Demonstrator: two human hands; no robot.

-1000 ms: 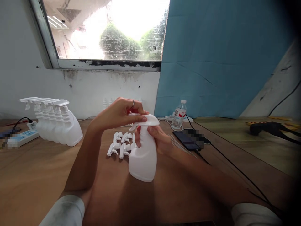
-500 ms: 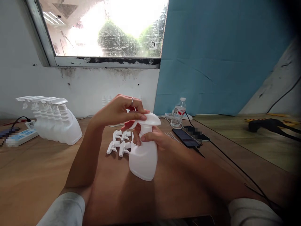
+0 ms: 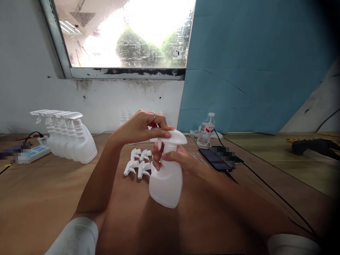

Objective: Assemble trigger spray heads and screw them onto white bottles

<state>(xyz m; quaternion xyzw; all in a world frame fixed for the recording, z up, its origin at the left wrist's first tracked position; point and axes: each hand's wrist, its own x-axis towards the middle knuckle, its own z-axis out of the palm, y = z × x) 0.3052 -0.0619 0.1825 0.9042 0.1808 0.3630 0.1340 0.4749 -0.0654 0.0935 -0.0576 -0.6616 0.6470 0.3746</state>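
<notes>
A white spray bottle (image 3: 166,182) stands tilted slightly in front of me, its spray head (image 3: 175,137) on the neck. My left hand (image 3: 148,125), with a ring on one finger, pinches the spray head from above. Around the bottle's neck my right hand (image 3: 176,157) is closed, thumb in front and fingers showing at the left side. Several loose white trigger pieces (image 3: 138,164) lie on the table just left of the bottle. At the left, a row of several white spray bottles (image 3: 86,145) with heads on stands close together.
Behind the right hand are a clear water bottle (image 3: 206,131), a phone (image 3: 215,159) and black cables. A white power strip (image 3: 34,154) lies at the far left of the brown table (image 3: 127,219). A black object (image 3: 313,148) is at the right.
The view has shifted slightly, so everything sits a little further right and lower. The spray head has turned a little on the bottle; both hands keep their hold.
</notes>
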